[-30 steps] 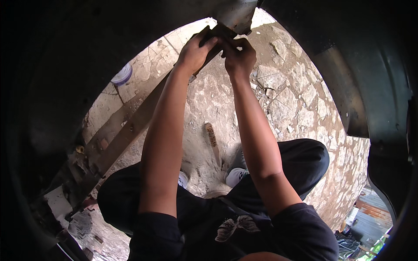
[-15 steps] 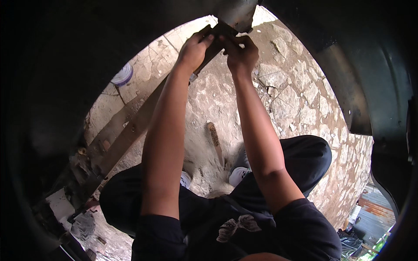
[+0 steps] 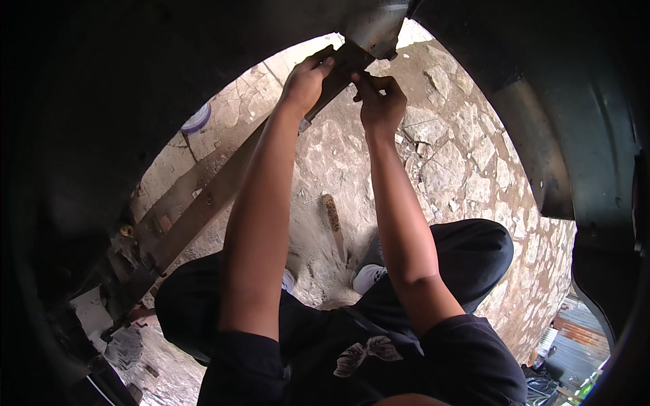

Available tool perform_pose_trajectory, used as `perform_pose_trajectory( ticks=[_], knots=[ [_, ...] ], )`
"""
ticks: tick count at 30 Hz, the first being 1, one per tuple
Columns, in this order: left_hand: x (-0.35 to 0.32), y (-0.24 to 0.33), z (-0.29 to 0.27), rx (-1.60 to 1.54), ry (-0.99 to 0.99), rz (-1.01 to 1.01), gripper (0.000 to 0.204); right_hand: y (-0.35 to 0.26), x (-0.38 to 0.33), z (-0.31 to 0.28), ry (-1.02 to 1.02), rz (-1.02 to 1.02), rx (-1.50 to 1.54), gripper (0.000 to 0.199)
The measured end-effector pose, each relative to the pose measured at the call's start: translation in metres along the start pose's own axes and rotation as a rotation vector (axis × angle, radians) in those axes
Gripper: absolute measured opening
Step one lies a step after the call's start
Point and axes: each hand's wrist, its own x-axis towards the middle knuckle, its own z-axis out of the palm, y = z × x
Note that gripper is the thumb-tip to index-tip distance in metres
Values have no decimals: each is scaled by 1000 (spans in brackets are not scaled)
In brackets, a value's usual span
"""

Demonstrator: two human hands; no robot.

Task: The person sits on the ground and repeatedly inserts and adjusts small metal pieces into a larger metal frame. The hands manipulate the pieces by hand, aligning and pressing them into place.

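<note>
A long dark metal beam [image 3: 211, 195] slants from the lower left up to the top middle, ending beside a bent metal bracket [image 3: 376, 32]. My left hand [image 3: 306, 86] grips the beam's left edge near that upper end, its thumb lying on the face and the other fingers partly hidden behind. Just right of the beam is my right hand [image 3: 383, 103], fingers curled and pinched close to the beam's edge. Whatever the pinch holds, if anything, is too small and dark to make out. Below, a knife-like tool [image 3: 333, 215] with a speckled brown handle lies on the ground.
Dark curved metal panels [image 3: 588, 128] surround me on both sides and overhead. A white and purple tub [image 3: 196, 119] stands beyond the beam at the left. Uneven stone paving [image 3: 440, 162] covers the ground. Corrugated metal sheets [image 3: 575, 345] are at the lower right.
My right hand has drawn down slightly from the beam's upper end. My left hand keeps its grip on the beam. The whole view has shifted a little.
</note>
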Motion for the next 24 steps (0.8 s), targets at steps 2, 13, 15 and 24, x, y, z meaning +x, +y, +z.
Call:
perform_pose_trajectory(
  ticks=[2,13,15,24],
  knots=[
    [-2,3,7,24,-15,7,45,7,2,-7,-16,-21,71,32],
    [-3,5,1,-57,-59,-20,48,8,4,5,33,5,69,30],
    [-2,10,5,-30,-37,-27,50,17,-1,3,48,57,125,31],
    [3,-4,1,-35,-78,25,56,16,-6,6,78,130,107,37]
  ],
)
